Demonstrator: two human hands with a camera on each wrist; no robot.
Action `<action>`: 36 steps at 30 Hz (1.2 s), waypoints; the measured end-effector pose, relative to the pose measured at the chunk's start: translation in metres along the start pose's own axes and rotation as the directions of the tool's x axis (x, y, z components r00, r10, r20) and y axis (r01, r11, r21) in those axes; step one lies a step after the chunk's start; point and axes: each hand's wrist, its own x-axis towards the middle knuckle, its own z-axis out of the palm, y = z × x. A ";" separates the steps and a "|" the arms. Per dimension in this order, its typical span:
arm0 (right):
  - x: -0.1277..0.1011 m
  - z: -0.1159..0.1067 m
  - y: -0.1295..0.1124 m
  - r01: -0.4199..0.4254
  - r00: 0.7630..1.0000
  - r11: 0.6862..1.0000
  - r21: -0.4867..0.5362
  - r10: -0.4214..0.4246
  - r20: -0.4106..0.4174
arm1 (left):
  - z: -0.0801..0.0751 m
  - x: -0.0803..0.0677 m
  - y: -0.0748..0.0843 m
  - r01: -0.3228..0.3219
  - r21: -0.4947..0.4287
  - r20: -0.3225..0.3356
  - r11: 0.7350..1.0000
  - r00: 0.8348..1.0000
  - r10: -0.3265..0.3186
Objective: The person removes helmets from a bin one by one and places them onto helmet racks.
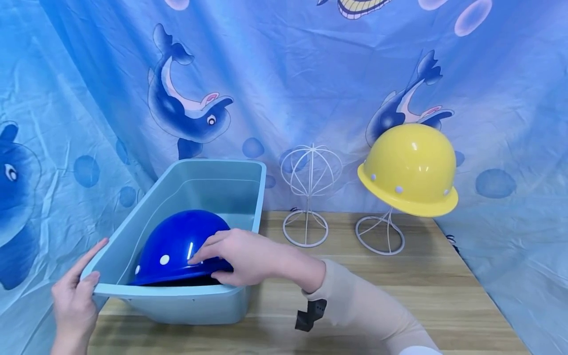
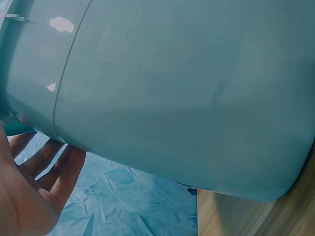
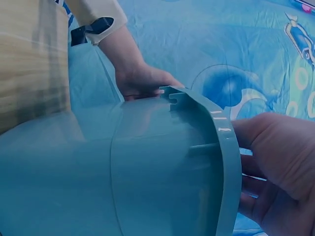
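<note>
A blue hard hat (image 1: 184, 244) with white studs sits dome up inside a light blue plastic tub (image 1: 262, 197). My right hand (image 1: 246, 256) reaches over the tub's right side, pinching the hat's brim with the thumb low and the fingers on the shell. With my left hand (image 1: 80, 291) I grip the tub's near left corner, thumb on the rim. In the left wrist view the left hand's fingers (image 2: 66, 174) lie against the tub's outer wall (image 2: 162, 98). The right wrist view has my right hand (image 3: 283, 172) beyond the rim; the hat is hidden there.
A yellow hard hat (image 1: 412, 167) hangs tilted on a white wire stand (image 1: 379, 235) at the right. Between it and the tub stands a bare white wire stand (image 1: 306, 229). Everything rests on a wooden table (image 1: 426, 281), with a dolphin-print curtain (image 1: 288, 64) behind.
</note>
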 end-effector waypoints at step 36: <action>0.010 -0.008 0.085 -0.265 0.947 0.948 -0.176 0.221 -0.235 | 0.004 0.001 -0.001 -0.026 -0.017 -0.020 1.000 0.999 0.026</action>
